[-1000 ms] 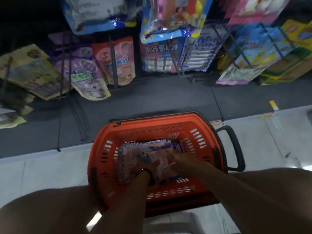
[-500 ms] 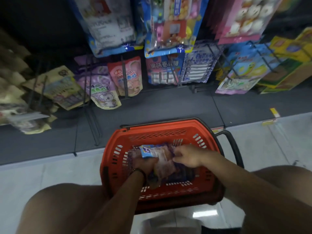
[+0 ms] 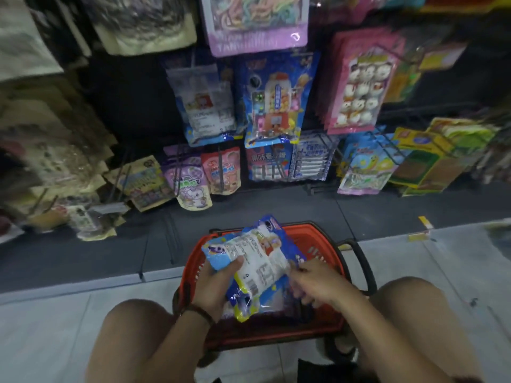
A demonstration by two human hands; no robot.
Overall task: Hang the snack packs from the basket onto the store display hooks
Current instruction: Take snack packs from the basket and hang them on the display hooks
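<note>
Head view: snack packs held just above the basket.
Left hand keeps its grip wrapped round the stack's lower end, printed backs up, likely to steady them. Right hand has a narrow grip pinching the top pack's edge, probably to peel one off for the hooks ahead.

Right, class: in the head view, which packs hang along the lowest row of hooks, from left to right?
Beige pack → purple pack → red pack → blue pack → white striped pack → yellow-worm pack → green packs.
</note>
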